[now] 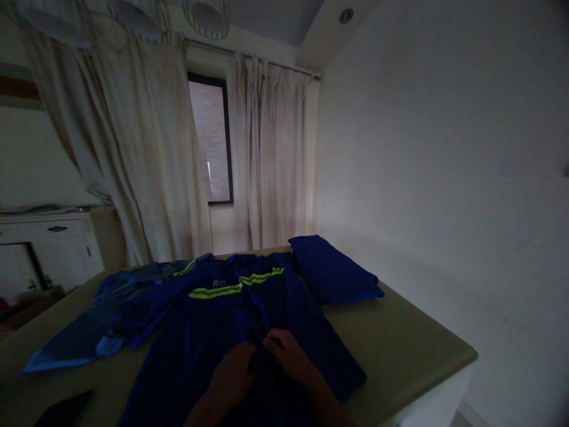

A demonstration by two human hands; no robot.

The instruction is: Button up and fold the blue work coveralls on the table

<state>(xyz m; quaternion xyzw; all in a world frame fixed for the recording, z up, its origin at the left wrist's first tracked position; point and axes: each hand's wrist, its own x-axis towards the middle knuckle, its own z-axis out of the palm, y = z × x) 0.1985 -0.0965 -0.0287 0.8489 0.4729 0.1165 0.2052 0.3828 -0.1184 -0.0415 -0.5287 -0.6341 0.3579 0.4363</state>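
the blue jacket (207,320) lies flat, likely keeping its front opening (251,308) within reach of the curled left hand (235,369) and right hand (287,354), whose grip is too dark to tell.

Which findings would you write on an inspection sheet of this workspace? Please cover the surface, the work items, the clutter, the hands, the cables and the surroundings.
Surface: olive-toned tabletop, dimly lit.
Work items: blue jacket with yellow-green chest stripes, spread out; folded blue garment at far right; another blue garment, perhaps bagged, at left.
Clutter: dark flat object at near left, identity unclear.
Hands: left hand and right hand close together at the jacket's front; exact grip too dark to tell.
Cables: nothing seen.
Surroundings: curtains, window, white cabinet at left, pale wall at right.
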